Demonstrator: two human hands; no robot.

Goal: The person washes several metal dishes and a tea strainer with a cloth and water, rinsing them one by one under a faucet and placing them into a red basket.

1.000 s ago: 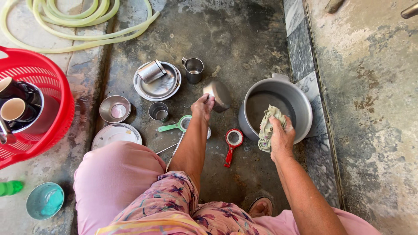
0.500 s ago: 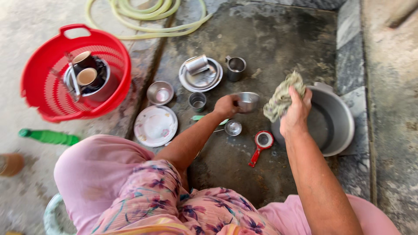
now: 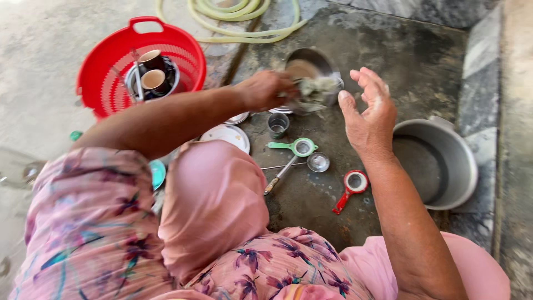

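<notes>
Left hand (image 3: pixel 265 89) gripping round steel bowl (image 3: pixel 311 69) with greyish scrubbing rag (image 3: pixel 316 91); right hand (image 3: pixel 367 114) spread wide, empty, just right of bowl; large aluminium pot (image 3: pixel 444 161) farther right.

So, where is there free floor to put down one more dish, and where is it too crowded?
Free patches: the dark floor between the red strainer and the person's knee, and the stone beyond the big pot, toward the hose. Crowded: around the green strainer, small cup and white plate, under the left hand.
</notes>
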